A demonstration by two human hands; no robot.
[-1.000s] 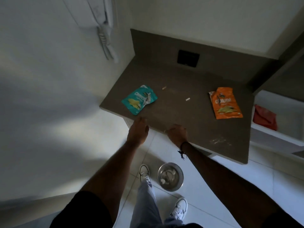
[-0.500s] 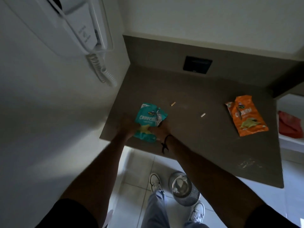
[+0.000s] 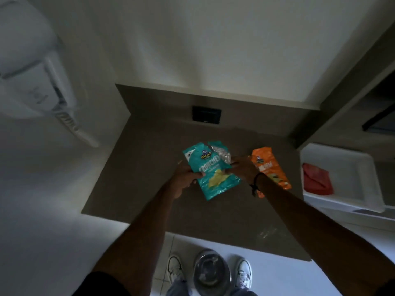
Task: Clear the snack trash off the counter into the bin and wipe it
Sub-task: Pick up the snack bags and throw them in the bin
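Observation:
A teal snack bag (image 3: 210, 171) with a torn top is lifted above the brown counter (image 3: 136, 167). My left hand (image 3: 184, 178) grips its left edge and my right hand (image 3: 242, 169) holds its right edge near the torn silver flap. An orange snack bag (image 3: 270, 165) lies flat on the counter just right of my right hand, partly hidden by my wrist. The round metal bin (image 3: 211, 272) stands on the floor between my shoes, below the counter's front edge.
A red cloth (image 3: 317, 181) lies in a white tray (image 3: 342, 167) to the right of the counter. A white wall phone (image 3: 42, 88) with a coiled cord hangs on the left wall. A black socket plate (image 3: 206, 114) sits on the backsplash. White smears (image 3: 269, 231) mark the counter's front right.
Both hands went from the counter's front edge to the teal bag, took hold of it and lifted it off the surface toward the middle. The view shifted left and closer.

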